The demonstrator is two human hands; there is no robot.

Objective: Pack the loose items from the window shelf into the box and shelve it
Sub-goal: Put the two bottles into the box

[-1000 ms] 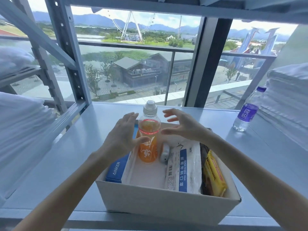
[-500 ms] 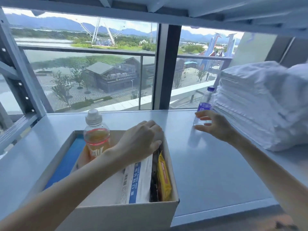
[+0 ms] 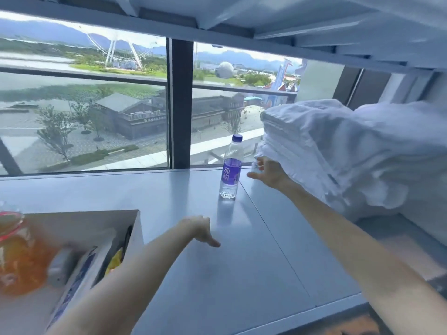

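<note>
Right hand [image 3: 268,172] reaches out beside the bottle [image 3: 231,170] on the shelf [image 3: 242,274].
The right arm is stretched far out, the hand spread wide, its thumb just beside the bottle and not touching it, its far side close to the towels [image 3: 338,153]. The left hand [image 3: 200,229] hangs low over the shelf, just right of the box [image 3: 139,226], fingers loose, pointing down, holding nothing. The bottle stands up near the window [image 3: 96,117]. Open shelf lies between box and bottle. A top shelf [image 3: 314,25] sits close overhead.
</note>
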